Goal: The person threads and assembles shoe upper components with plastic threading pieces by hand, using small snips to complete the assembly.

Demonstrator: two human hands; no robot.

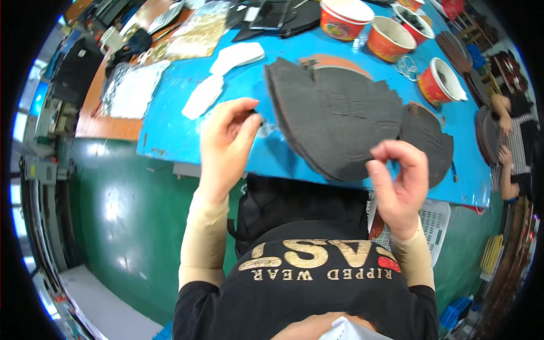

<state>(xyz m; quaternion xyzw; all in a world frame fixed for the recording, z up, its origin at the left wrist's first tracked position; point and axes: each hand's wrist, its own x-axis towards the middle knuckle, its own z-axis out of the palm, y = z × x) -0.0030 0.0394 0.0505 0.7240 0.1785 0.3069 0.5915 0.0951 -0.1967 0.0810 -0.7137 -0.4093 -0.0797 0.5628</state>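
Observation:
My left hand (225,141) is raised over the near edge of the blue table, thumb and forefinger pinched around a small dark bit too small to name. To its right lies a stack of dark grey, fan-shaped, leather-like pieces (345,113) with brown edges. My right hand (403,184) is at the stack's near right edge, its thumb and curled forefinger almost meeting; whether anything is between them I cannot make out. A smaller dark stack (428,141) lies just beyond that hand. White shaped pieces (204,96) rest beyond my left hand.
Red and white paper tubs (391,39) stand at the far right of the blue table (170,133). A phone (270,14) and silver and gold foil sheets (199,31) lie at the back. A white basket (436,226) sits below the edge. Another person's hands (504,156) show at right.

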